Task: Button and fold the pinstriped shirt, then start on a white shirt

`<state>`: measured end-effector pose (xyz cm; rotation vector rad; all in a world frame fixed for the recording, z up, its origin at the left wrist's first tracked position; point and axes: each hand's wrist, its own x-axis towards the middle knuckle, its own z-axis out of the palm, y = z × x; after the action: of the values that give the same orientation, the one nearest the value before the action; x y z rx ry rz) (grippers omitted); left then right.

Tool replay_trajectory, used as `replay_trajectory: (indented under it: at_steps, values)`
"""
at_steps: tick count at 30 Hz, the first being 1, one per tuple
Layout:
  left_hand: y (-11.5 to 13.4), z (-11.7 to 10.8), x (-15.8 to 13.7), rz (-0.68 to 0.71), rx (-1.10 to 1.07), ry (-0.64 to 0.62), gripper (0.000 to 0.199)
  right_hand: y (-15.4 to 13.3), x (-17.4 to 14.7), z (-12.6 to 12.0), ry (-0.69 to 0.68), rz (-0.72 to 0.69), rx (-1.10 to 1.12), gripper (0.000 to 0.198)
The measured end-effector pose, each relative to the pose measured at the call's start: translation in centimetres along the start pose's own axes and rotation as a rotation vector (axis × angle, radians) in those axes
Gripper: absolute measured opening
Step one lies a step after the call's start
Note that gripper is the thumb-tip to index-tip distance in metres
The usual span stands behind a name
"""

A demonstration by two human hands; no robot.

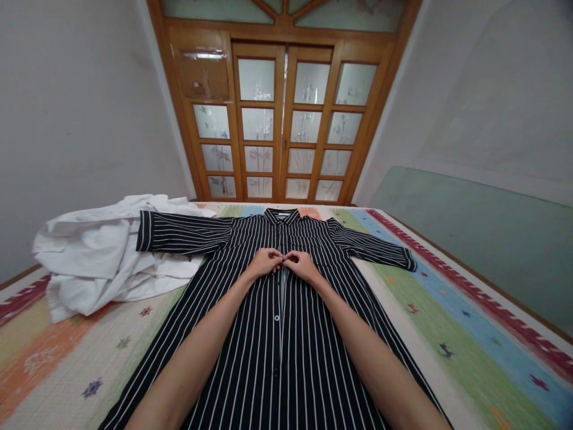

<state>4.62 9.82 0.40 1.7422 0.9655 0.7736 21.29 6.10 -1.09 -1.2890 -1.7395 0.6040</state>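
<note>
Your left hand [267, 261] and right hand [299, 264] meet fingertip to fingertip, pinching a black, white-striped shirt [298, 340] at its front opening. It lies flat beneath them, long axis running away from you, collar [271, 217] beyond your hands; the collar's white label [283, 214] is too small to read.

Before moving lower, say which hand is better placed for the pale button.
Probably the left hand: the pale button lies left of the opening in the striped shirt, with the right hand opposite.
</note>
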Motion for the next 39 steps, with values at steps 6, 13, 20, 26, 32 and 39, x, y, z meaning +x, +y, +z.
replay_trajectory:
  at_steps: [6, 13, 20, 26, 32, 39]
  values:
    - [0.0, 0.1, -0.1, -0.002, -0.074, 0.011, 0.006, 0.1, -0.1, 0.2, 0.017, -0.066, -0.092, 0.006]
    - [0.3, 0.0, -0.3, -0.032, -0.095, 0.008, 0.009, 0.4, 0.0, 0.1, -0.003, -0.084, -0.116, 0.005]
    - [-0.1, 0.1, 0.0, -0.025, -0.096, 0.025, 0.013, -0.1, -0.1, 0.4, 0.005, -0.11, -0.269, 0.002]
    - [0.1, 0.2, -0.3, 0.007, -0.073, 0.044, 0.011, -0.4, -0.4, 0.8, 0.033, -0.128, -0.439, 0.003]
    - [-0.4, 0.1, -0.1, 0.053, 0.001, 0.04, 0.009, -0.5, -0.6, 0.9, 0.029, -0.112, -0.507, 0.007]
    - [-0.6, 0.1, 0.0, 0.064, 0.0, 0.022, 0.01, -0.8, -0.8, 1.1, 0.06, -0.114, -0.618, 0.007]
